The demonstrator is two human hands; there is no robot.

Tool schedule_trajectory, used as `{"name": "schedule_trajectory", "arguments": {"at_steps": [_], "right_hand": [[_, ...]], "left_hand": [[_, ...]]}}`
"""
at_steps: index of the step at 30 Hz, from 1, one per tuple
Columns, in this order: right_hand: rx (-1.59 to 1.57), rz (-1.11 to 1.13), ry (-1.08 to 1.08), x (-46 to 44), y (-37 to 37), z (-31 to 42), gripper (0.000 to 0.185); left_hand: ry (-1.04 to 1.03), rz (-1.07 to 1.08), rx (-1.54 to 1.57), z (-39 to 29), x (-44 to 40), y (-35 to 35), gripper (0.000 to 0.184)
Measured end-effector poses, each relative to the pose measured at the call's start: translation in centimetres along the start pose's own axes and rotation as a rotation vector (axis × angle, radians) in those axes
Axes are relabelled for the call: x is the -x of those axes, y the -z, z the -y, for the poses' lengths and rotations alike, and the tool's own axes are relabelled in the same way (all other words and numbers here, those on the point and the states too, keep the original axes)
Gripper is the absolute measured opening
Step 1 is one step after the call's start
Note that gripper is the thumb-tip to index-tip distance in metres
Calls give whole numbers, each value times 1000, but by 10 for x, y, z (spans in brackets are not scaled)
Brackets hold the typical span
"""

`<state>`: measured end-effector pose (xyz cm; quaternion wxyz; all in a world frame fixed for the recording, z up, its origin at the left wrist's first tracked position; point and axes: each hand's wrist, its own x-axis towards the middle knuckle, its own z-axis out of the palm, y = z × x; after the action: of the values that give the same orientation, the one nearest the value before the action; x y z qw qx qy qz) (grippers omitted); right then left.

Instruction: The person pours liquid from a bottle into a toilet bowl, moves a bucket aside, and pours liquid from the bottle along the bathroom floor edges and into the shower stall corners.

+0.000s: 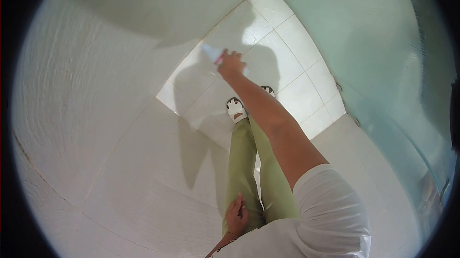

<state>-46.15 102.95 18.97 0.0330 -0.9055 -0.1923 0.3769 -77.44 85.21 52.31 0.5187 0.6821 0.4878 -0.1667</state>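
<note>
My right hand [232,63] is stretched out over the tiled floor, its fingers wrapped round a white bottle [214,55] with a pinkish-red band. The bottle is blurred and lies tilted, its narrow end towards the wall at the upper left. Part of it is hidden behind my fingers. Down by my body, my left hand [236,217] rests against the thigh of my green trousers [243,167]. Its fingers are loosely extended, and I see nothing held in them.
White floor tiles [306,61] look wet and shiny in places. A pale wall [96,90] rises on the left, and a greenish glass panel [369,42] with metal fittings stands on the right. My white sandals [236,110] are on the floor below my arm.
</note>
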Motion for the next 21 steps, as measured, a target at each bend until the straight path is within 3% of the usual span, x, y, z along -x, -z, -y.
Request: {"name": "schedule_trajectory", "arguments": {"at_steps": [7,15,21], "right_hand": [[-65,77,-40,-10,4,26,56],[10,-40,-60,-34,-48,-54,54],[205,68,-170,-35,-44,-90,51]], "left_hand": [[25,15,-6,-2,0,2,50],[-12,-40,-3,3,-9,5,48],[-5,-53,11,8,-7,5,47]]}}
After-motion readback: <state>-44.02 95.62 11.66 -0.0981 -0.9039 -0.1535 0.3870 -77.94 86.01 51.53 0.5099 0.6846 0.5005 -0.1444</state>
